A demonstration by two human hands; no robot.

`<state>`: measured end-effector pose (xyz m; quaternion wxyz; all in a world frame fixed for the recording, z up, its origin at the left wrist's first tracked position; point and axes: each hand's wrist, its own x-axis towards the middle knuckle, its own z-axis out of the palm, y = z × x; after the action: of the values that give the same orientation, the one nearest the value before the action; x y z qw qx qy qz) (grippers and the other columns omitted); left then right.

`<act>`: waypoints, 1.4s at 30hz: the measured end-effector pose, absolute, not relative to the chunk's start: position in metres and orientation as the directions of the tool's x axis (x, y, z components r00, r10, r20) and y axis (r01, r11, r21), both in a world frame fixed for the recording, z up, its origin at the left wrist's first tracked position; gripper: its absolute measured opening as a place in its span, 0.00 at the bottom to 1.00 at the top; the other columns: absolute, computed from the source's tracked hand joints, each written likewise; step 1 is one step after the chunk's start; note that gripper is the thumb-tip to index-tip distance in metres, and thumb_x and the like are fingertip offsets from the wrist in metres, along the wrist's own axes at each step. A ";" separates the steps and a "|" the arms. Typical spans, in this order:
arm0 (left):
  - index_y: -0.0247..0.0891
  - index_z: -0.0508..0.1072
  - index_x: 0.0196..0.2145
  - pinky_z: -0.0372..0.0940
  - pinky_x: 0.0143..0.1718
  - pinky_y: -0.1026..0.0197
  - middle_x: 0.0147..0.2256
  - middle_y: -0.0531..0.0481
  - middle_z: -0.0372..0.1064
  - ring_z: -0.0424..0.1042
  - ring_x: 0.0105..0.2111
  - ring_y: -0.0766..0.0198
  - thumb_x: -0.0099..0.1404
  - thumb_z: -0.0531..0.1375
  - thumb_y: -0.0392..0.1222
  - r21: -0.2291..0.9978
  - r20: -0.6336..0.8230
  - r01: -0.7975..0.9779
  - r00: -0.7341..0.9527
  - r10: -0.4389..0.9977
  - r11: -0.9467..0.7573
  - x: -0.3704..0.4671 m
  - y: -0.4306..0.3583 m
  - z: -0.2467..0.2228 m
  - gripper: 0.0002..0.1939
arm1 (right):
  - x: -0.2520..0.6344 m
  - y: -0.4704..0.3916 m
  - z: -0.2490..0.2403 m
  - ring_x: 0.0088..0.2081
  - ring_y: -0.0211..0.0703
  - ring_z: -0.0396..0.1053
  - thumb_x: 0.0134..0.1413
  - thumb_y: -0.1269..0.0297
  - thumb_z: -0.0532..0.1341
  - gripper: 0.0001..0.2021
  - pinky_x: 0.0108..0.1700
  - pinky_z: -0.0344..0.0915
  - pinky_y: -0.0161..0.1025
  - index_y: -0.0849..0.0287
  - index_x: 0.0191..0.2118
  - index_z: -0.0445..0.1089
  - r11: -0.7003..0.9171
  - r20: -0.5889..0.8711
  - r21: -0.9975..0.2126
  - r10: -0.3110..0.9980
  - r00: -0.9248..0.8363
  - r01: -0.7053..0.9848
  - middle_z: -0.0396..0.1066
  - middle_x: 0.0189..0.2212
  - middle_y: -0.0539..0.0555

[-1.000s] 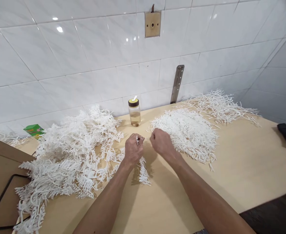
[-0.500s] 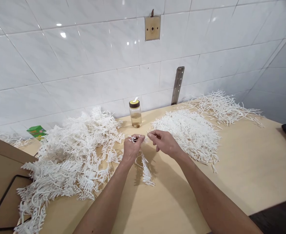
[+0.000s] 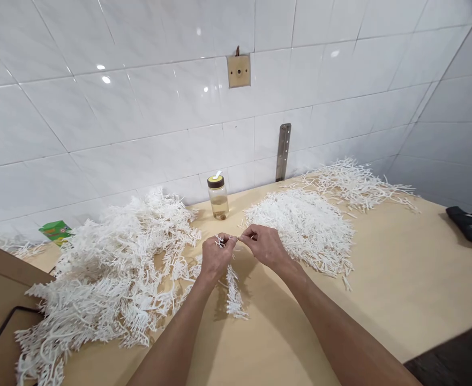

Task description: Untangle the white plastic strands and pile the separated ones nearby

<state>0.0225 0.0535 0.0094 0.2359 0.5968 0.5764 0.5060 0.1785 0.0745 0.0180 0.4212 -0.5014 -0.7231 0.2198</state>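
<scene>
In the head view my left hand (image 3: 216, 258) is closed on a white branched plastic strand (image 3: 234, 297). Small twigs of it poke out above the fingers, and its feathery lower end hangs over the table. My right hand (image 3: 264, 245) pinches thumb and forefinger together right at the left fingertips; whatever lies in that pinch is too small to make out. Left of the hands spreads a big tangled heap of white branched strands (image 3: 111, 268). Just beyond my right hand lies a pile of short white pieces (image 3: 308, 228).
A lidded jar of pale liquid (image 3: 219, 205) stands behind the hands. Longer thin white sticks (image 3: 356, 185) lie at the back right. A metal strip (image 3: 283, 153) leans on the tiled wall. There is a green packet (image 3: 55, 231) at left, a cardboard box (image 3: 2, 289), and a black object (image 3: 471, 225) at right.
My right hand's fingertips have closed in to meet the left ones. The hanging strand end has swung slightly. The whole view has shifted, so the scene sits lower and farther left.
</scene>
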 end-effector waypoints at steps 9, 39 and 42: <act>0.37 0.76 0.24 0.60 0.31 0.64 0.24 0.51 0.72 0.67 0.26 0.65 0.59 0.62 0.43 0.829 0.422 0.475 -0.185 0.888 -0.295 0.030 0.046 0.010 0.09 | 0.178 0.081 0.001 0.28 0.41 0.69 0.56 0.68 0.58 0.08 0.34 0.60 0.36 0.58 0.29 0.74 0.492 0.514 -0.594 0.841 -0.170 0.637 0.74 0.26 0.52; 0.35 0.72 0.30 0.63 0.19 0.67 0.17 0.51 0.70 0.68 0.16 0.67 0.60 0.62 0.56 0.991 0.131 0.011 -0.215 0.968 -0.132 0.035 0.058 -0.006 0.19 | 0.182 0.079 0.000 0.26 0.40 0.70 0.53 0.63 0.60 0.07 0.31 0.64 0.36 0.57 0.31 0.74 0.415 0.447 -0.803 0.894 -0.028 0.428 0.75 0.25 0.50; 0.36 0.70 0.29 0.53 0.14 0.69 0.13 0.56 0.63 0.58 0.10 0.71 0.59 0.61 0.60 0.995 0.088 0.052 -0.167 0.982 -0.080 0.031 0.061 -0.004 0.21 | 0.179 0.079 -0.002 0.27 0.40 0.70 0.53 0.63 0.59 0.07 0.33 0.65 0.37 0.58 0.31 0.73 0.464 0.519 -0.771 0.855 0.007 0.436 0.76 0.26 0.52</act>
<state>0.0312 0.0607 -0.0044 0.4229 0.4874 0.5302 0.5500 0.1793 0.0791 -0.0019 0.5250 -0.4776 -0.6757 0.1994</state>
